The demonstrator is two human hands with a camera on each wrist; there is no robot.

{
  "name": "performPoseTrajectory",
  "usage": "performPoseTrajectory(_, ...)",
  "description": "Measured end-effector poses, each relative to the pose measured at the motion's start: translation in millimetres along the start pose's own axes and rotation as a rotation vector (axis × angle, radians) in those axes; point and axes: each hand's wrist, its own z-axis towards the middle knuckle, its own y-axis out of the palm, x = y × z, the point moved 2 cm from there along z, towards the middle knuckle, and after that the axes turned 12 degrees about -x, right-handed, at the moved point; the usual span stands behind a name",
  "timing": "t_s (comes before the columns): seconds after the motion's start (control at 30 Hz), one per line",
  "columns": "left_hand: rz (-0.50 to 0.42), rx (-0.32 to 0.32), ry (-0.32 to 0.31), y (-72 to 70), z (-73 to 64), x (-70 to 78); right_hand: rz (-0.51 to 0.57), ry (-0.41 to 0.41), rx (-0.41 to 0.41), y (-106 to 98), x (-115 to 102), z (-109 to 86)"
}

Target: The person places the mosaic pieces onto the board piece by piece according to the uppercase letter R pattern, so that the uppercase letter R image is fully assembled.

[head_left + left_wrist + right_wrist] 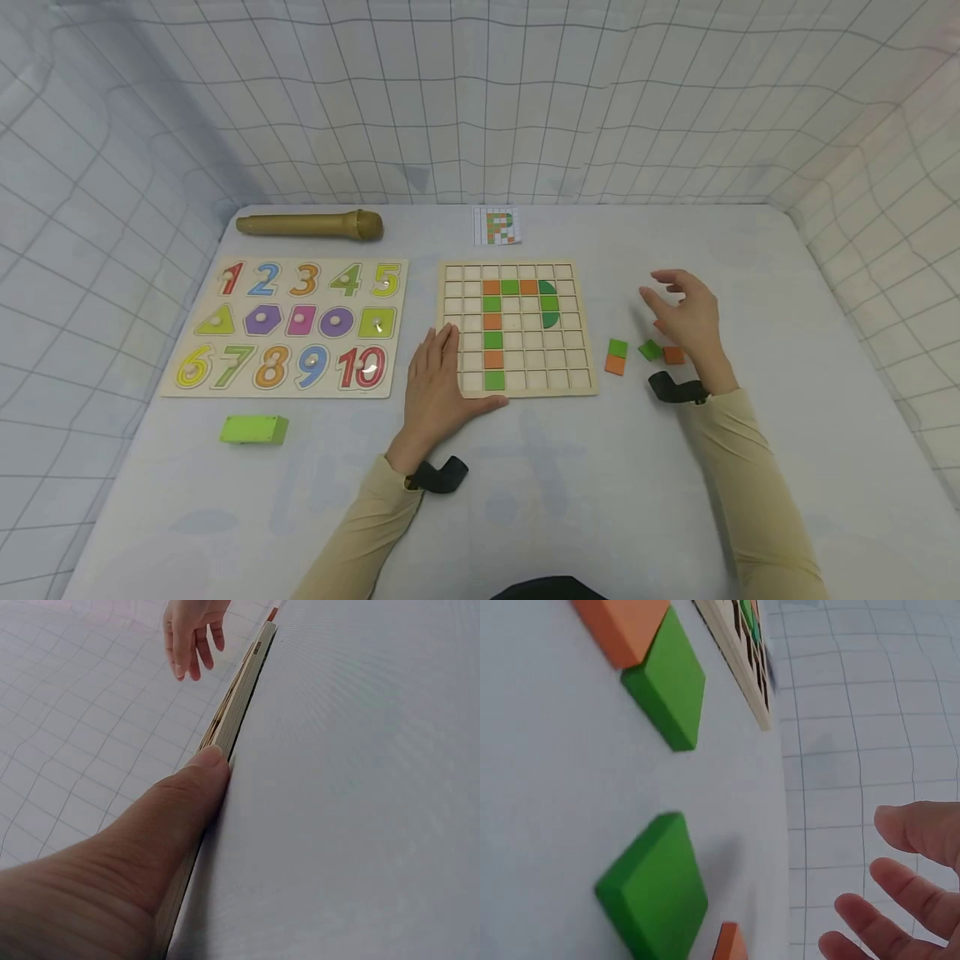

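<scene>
A wooden grid board point(547, 394) holds orange and green square tiles in a column and along a top row, plus two dark green rounded pieces at the right. My left hand point(437, 385) rests at the board's lower left corner; its thumb point(176, 806) touches the front edge in the left wrist view. Above several loose tiles hovers my right hand point(690, 321), fingers relaxed and apart, holding nothing. Below it lie a green tile point(650, 350) and an orange tile point(673, 356); another orange one is partly hidden. Nearer the board, a green tile point(618, 348) touches an orange tile point(615, 366).
Behind the board lies a small card point(498, 227) with a green and orange P pattern. To the left are a number-and-shape puzzle board point(281, 392), a gold microphone-shaped object point(307, 225) and a lime green block point(253, 429). Grid-patterned cloth surrounds the table.
</scene>
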Motion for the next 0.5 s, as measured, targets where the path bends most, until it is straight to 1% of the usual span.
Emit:
performPoseTrajectory(0.13,-0.001,0.0,-0.001,-1.0,-0.2,0.9,-0.036,0.095,-0.079,-7,9,-6.5)
performPoseTrajectory(0.27,-0.004,0.0,0.0,-1.7,-0.4,1.7,-0.075,0.153,-0.151,-11,15,-12.6)
performPoseTrajectory(0.33,-0.004,0.0,0.0,-1.9,-0.7,1.9,-0.096,0.165,-0.179,-12,17,-15.0)
performPoseTrajectory(0.5,-0.005,-0.002,0.001,-1.9,-0.8,2.1,-0.169,0.136,-0.209,-14,23,-19.9)
